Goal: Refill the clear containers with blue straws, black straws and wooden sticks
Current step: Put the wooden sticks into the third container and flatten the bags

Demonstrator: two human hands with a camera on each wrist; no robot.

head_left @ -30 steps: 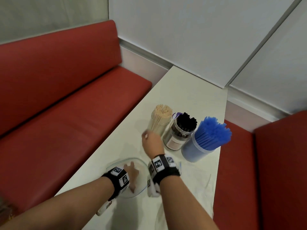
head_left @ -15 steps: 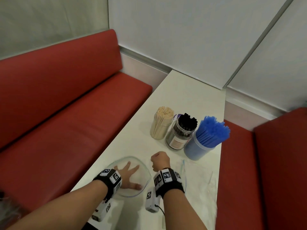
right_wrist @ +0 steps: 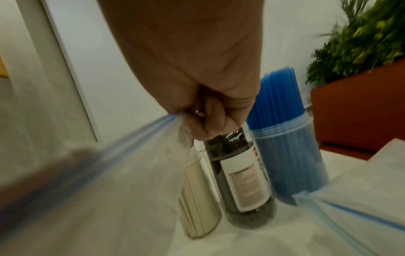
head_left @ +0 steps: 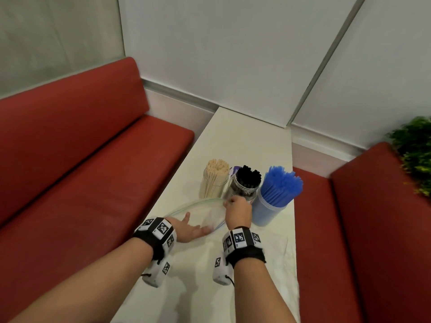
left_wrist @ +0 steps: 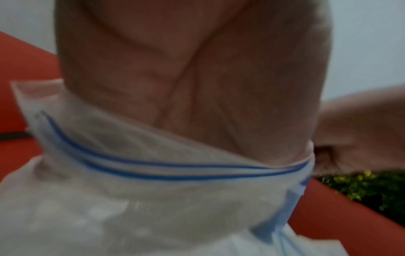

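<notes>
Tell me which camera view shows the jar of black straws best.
The head view: the jar of black straws shows its open top between its two neighbours. The right wrist view shows its labelled body, the top hidden behind the right hand. The left wrist view does not show it.

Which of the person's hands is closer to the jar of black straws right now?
Right. The right hand pinches the clear zip bag's rim directly in front of the clear jar of black straws. The left hand lies flat inside the bag, farther back.
</notes>
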